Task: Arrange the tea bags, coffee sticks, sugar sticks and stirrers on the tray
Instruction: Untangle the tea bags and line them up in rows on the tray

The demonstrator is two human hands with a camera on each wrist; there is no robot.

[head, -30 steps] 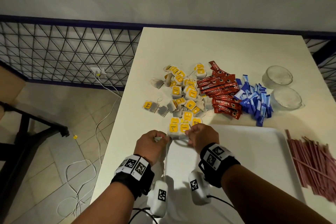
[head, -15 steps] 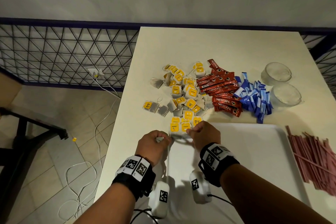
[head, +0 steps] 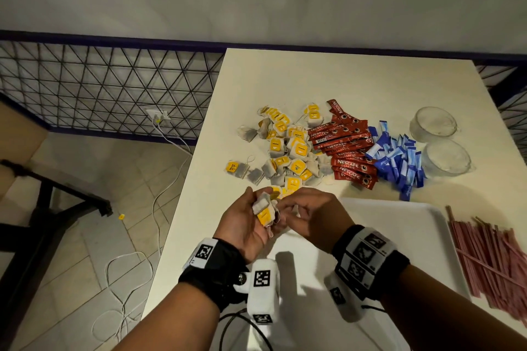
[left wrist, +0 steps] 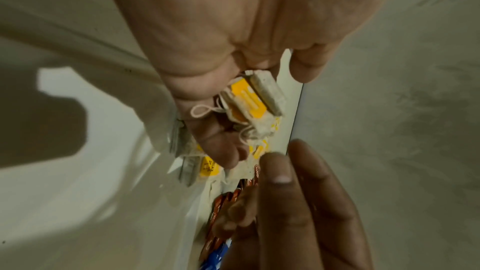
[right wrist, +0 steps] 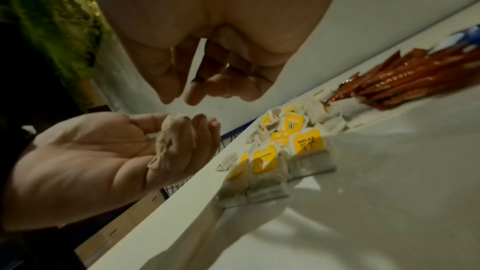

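Observation:
My left hand [head: 248, 219] is turned palm up above the tray's near left corner, its fingers cupped round a small bunch of yellow-tagged tea bags [head: 264, 211]. The left wrist view shows that bunch [left wrist: 249, 98] with its strings hanging loose. My right hand [head: 305, 215] hovers just right of it with loosely bent fingers [right wrist: 207, 81] and nothing between them. Several tea bags [right wrist: 285, 155] lie in a row on the white tray's [head: 399, 239] far left corner. Behind them lies the loose tea bag pile [head: 288, 151].
Red coffee sticks [head: 345, 145] and blue sugar sticks [head: 399, 162] lie in heaps right of the tea bags. Two glass bowls [head: 435, 125] stand at the far right. Pink stirrers [head: 490, 259] lie right of the tray. The table's left edge [head: 182, 208] drops to the floor.
Both hands were palm down on tea bags at the tray's corner. The left hand has lifted and turned palm up with tea bags in it; the right hand has come off them.

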